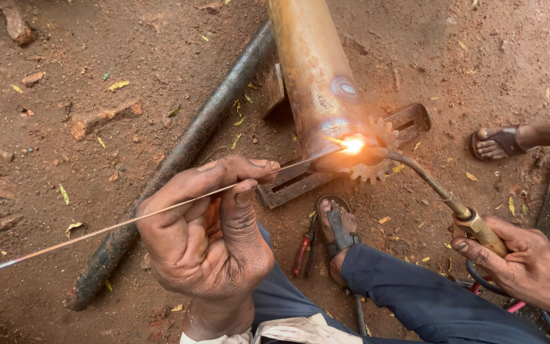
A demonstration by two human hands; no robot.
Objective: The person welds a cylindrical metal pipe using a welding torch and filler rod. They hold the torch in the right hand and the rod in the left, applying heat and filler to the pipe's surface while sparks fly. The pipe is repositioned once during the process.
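My left hand (208, 232) pinches a long thin filler rod (97, 230); the rod's tip reaches the bright flame spot (352, 145). My right hand (529, 267) grips the brass handle of a gas torch (479, 229), whose curved nozzle points at the same glowing spot. The flame sits where a thick rusty pipe (316, 70) meets a toothed gear wheel (377, 159). The pipe end and gear rest on a slotted flat metal bar (294, 185) on the dirt ground.
A dark steel pipe (179, 159) lies diagonally on the reddish soil. Red-handled pliers (305, 250) lie by my sandalled foot (337, 229). Another person's sandalled foot (501, 141) is at the right. Hoses (479, 280) trail from the torch. Stones and leaves are scattered about.
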